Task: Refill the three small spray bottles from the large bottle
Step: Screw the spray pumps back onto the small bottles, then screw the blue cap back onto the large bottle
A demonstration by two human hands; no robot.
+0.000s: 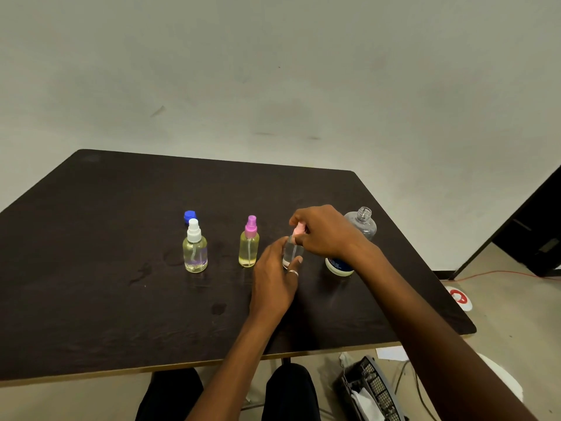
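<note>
Three small spray bottles stand in a row on the dark table (91, 268). The white-capped bottle (195, 250) on the left and the purple-capped bottle (249, 245) in the middle both hold yellowish liquid. My left hand (274, 279) holds the body of the third small bottle (292, 252), which looks clear. My right hand (324, 230) pinches its pale pink spray cap (299, 228) from above. The large clear bottle (358, 235) stands uncapped just right of my hands, partly hidden by my right wrist. Its blue cap (189, 216) lies behind the white-capped bottle.
Wet smears and a dark drop (218, 308) mark the table in front of the bottles. On the floor to the right are a black mesh basket (372, 390), a red cable (501, 273) and a white disc with red (460, 297). A pale wall rises behind the table.
</note>
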